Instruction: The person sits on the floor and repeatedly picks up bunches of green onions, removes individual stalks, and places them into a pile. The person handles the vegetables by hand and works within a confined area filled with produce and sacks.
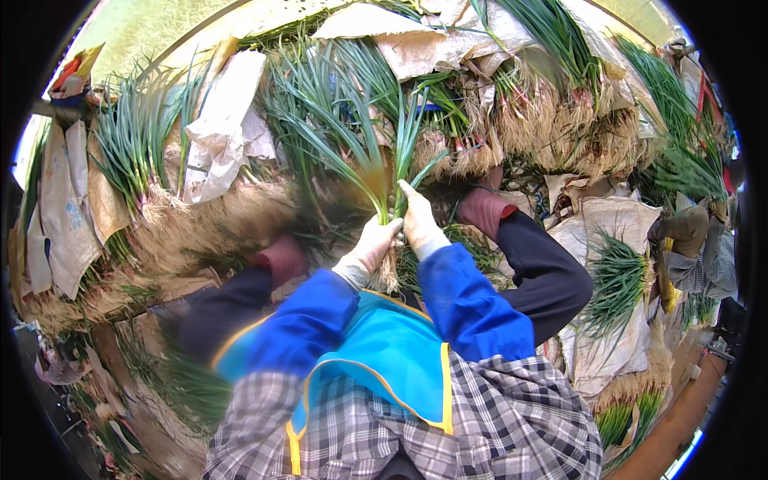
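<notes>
My left hand (373, 245), in a pale glove, grips green onion plants by their stems in front of my lap. Their long leaves (342, 153) fan up and away from me, and pale stringy roots (389, 270) hang below the fist. Close beside it, my right hand (418, 217), also gloved, is closed around the stems of the same plants, with its thumb pointing up along the leaves (408, 141). How the stems are shared between the two hands is partly hidden by the fingers. An apron (384, 342) in light blue covers my lap.
Rooted onion bunches (558, 120) lie stacked ahead, partly under woven sacks (414, 51). A white sack (225, 120) drapes over the left pile. Another bunch (618, 282) rests on sacking at right. A person's arm (702, 258) shows at the far right.
</notes>
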The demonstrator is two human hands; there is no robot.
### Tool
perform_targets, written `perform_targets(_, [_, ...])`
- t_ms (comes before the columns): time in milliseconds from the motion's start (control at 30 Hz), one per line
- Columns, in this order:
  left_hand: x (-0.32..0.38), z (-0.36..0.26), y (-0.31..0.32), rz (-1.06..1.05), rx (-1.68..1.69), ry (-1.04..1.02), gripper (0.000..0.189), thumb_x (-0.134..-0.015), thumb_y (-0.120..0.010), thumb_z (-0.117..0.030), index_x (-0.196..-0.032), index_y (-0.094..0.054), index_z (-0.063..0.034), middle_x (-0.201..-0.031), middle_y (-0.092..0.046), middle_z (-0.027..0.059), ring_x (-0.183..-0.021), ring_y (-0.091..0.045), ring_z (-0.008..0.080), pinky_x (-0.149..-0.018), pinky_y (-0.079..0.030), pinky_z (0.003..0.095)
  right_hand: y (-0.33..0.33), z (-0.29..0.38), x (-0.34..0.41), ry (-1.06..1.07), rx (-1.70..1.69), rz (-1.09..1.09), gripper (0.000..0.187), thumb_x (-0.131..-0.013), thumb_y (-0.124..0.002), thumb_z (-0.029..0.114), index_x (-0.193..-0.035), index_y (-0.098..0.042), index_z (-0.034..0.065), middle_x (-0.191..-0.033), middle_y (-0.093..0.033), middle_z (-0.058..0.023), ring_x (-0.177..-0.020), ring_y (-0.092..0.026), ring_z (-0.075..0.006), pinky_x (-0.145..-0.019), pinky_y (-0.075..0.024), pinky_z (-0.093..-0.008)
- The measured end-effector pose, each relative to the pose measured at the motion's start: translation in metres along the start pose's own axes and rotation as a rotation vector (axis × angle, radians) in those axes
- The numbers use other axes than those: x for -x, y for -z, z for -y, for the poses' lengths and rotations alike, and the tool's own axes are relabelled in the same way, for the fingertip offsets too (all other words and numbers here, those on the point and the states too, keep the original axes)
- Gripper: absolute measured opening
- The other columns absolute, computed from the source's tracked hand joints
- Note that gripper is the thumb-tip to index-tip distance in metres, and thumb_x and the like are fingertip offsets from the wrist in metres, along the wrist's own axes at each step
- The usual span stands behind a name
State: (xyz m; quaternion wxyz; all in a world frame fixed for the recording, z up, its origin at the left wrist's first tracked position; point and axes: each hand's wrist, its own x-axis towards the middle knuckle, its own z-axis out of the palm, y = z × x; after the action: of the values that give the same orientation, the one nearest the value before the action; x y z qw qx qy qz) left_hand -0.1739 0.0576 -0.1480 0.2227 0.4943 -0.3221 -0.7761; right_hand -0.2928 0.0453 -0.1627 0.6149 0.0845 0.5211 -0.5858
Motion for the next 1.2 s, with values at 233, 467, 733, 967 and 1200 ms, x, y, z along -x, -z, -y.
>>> perform_targets(233, [0.020,-0.001,-0.010,-0.044,0.214,-0.098,0.020,-0.089,-0.059,-0.011,-0.108,-0.055,-0.0044,-0.086,-0.060,0.0017,-0.074,-0.056,0.0098,-0.067,-0.047,0.0243,-0.006,-0.014,-0.023,0.011,-0.139,-0.252,0.023,-0.092,-0.051,0.032,-0.091,-0.060,0.0101,-0.070,-0.053,-0.0016,-0.059,-0.051,-0.0156,-0.055,-0.0425,-0.0268])
perform_targets(467, [0.134,-0.112,0.005,0.544,0.850,0.076,0.026,-0.096,-0.052,-0.023,-0.119,-0.049,-0.0116,-0.061,-0.035,-0.0072,-0.046,-0.035,0.0039,-0.041,-0.033,0.0210,0.042,0.042,-0.022,-0.136,1.049,0.335,0.045,-0.092,-0.047,0.047,-0.101,-0.059,0.0042,-0.064,-0.052,0.0001,-0.054,-0.046,-0.0141,-0.053,-0.0390,-0.0314])
perform_targets(733, [0.172,-0.170,0.052,0.613,0.748,-0.342,0.025,-0.097,-0.051,-0.022,-0.118,-0.045,-0.0101,-0.071,-0.041,-0.0031,-0.047,-0.036,0.0019,-0.044,-0.035,0.0176,0.091,0.163,-0.061,1.099,1.712,-0.764,0.041,-0.074,-0.065,0.035,-0.105,-0.062,0.0074,-0.103,-0.062,-0.0148,-0.100,-0.058,-0.0318,-0.087,-0.0457,-0.0428])
perform_targets(967, [0.074,-0.142,0.089,0.531,1.042,-0.040,0.020,-0.099,-0.045,-0.021,-0.110,-0.054,-0.0081,-0.067,-0.033,-0.0051,-0.054,-0.032,0.0043,-0.052,-0.035,0.0213,0.063,0.133,-0.140,0.408,1.440,-0.752,0.081,-0.069,-0.079,0.025,-0.134,-0.036,0.0039,-0.133,-0.042,-0.0209,-0.119,-0.045,-0.0410,-0.099,-0.0420,-0.0431])
perform_targets(1200, [0.063,-0.130,0.102,0.155,0.916,0.047,0.016,-0.095,-0.055,-0.019,-0.110,-0.054,-0.0125,-0.067,-0.040,-0.0059,-0.054,-0.039,0.0035,-0.047,-0.038,0.0171,0.066,0.154,-0.139,0.521,1.512,-0.602,0.039,-0.087,-0.053,0.032,-0.113,-0.054,0.0034,-0.109,-0.062,-0.0169,-0.102,-0.061,-0.0329,-0.083,-0.0492,-0.0415])
